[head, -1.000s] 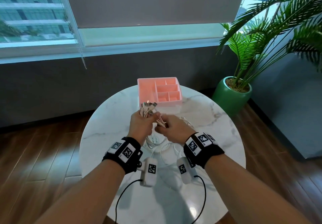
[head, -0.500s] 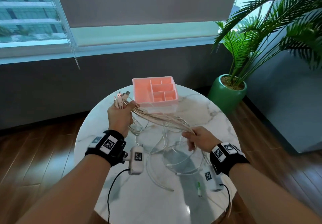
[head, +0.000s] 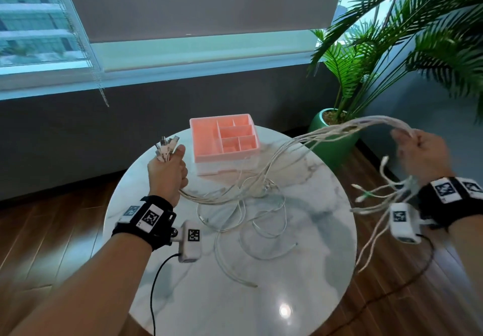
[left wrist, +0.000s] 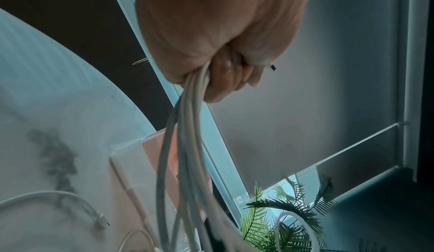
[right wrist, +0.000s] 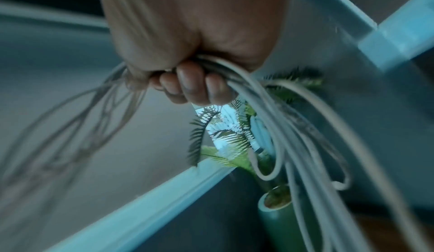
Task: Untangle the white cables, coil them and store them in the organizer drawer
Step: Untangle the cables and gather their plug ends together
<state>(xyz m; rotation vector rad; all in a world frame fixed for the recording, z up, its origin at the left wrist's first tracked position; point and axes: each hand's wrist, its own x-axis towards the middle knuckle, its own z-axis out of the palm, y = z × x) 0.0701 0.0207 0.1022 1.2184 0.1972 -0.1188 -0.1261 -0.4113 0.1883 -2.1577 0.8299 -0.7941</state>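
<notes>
Several white cables stretch in a bundle between my two hands above the round marble table. My left hand grips one end of the bundle at the table's far left, with the plugs sticking up out of the fist; the left wrist view shows the cables running down from my curled fingers. Off the table's right edge, my right hand grips the bundle, and the loose ends dangle below it; its fingers curl round the cables. More cable loops lie on the table. The pink organizer stands at the far edge.
A potted palm in a green pot stands on the wood floor right of the table, close behind the stretched cables. A window with a roller blind runs along the far wall. A black wire hangs from my left wrist camera.
My right hand has swept far to the right and upward along the bundle, off the table's edge, drawing the cables out. My left hand stayed at the far left with the plug ends.
</notes>
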